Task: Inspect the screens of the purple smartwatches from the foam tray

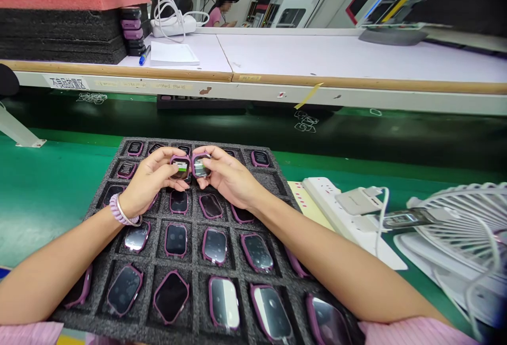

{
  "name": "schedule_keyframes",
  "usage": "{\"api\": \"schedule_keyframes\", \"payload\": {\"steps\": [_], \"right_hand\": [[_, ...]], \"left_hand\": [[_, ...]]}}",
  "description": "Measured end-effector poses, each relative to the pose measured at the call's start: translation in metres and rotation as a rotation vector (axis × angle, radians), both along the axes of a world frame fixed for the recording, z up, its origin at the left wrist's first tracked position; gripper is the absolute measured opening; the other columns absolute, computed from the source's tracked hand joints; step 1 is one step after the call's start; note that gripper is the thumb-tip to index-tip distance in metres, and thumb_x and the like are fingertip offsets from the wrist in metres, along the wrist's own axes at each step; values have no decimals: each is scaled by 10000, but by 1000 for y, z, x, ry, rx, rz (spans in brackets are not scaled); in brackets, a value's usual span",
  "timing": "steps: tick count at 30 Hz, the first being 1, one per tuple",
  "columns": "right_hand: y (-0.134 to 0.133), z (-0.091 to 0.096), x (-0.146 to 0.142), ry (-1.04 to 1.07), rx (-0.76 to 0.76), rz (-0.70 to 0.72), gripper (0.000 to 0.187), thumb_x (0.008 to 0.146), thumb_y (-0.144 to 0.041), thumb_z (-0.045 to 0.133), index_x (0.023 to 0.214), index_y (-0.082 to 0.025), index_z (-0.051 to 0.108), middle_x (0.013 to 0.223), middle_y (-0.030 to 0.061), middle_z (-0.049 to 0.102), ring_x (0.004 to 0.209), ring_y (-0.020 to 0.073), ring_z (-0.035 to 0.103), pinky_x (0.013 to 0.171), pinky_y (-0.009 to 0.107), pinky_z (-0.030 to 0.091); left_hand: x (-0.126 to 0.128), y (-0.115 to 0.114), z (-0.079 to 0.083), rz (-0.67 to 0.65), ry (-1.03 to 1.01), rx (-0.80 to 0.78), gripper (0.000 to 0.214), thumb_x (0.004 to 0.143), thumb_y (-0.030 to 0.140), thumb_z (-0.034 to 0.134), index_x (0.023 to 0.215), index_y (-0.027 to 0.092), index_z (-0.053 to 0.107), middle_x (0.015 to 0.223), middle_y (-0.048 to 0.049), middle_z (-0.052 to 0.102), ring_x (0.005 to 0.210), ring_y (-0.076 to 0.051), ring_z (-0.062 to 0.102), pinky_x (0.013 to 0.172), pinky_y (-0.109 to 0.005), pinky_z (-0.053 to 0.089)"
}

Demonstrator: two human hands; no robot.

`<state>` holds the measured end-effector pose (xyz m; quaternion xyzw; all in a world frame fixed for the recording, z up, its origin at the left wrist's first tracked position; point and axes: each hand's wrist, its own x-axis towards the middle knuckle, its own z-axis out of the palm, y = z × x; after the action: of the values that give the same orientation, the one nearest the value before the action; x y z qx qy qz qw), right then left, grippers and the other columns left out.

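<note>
My left hand (156,176) is closed round a purple-framed smartwatch (180,168), its thumb on the face. A second purple smartwatch (200,165) is gripped in my right hand (225,173), side by side with the first. Both faces show a small patch of white and green. Beneath my hands lies a dark grey foam tray (194,292) with square pockets. Several more purple watches without straps sit in these pockets, such as a watch (176,239) in the middle and a tilted watch (171,296) nearer me. My forearms hide some pockets.
A white power strip (328,202) with a charger (358,201) and a white fan (467,223) stand at the right. Across the back runs a shelf (317,59) bearing foam stacks (63,33), a notepad (174,54) and a blue pen (144,55). A person (225,7) sits beyond.
</note>
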<state>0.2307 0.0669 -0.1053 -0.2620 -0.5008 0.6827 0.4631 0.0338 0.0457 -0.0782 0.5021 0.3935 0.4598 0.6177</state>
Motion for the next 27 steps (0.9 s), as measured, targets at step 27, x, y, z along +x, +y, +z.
{"api": "schedule_keyframes", "payload": {"steps": [27], "right_hand": [[1, -4, 3, -23, 42, 17, 376, 816, -269, 806, 1137, -209, 621, 922, -14, 654, 654, 126, 629, 614, 246, 524]], "left_hand": [[-1, 1, -2, -7, -7, 21, 373, 761, 237, 701, 1114, 151, 616, 985, -24, 700, 653, -151, 736, 638, -251, 635]]}}
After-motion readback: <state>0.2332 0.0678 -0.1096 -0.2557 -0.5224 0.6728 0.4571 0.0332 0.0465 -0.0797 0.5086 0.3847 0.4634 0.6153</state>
